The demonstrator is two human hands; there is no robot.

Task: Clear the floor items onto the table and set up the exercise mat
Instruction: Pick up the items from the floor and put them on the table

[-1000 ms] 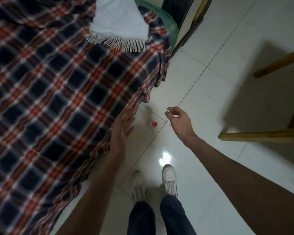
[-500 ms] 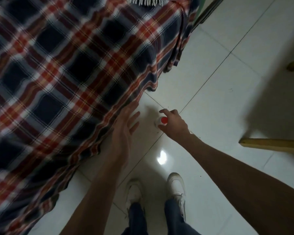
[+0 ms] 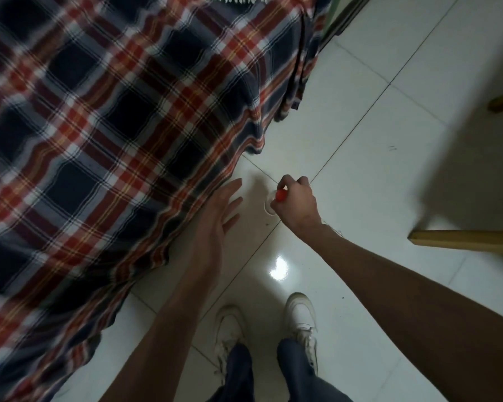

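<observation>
Though small and likely light, the bottle looks slick; right hand pinches its red cap, left hand spread, holding nothing.

White tiled floor bears a red-capped bottle (probably clear plastic), two white shoes.
</observation>
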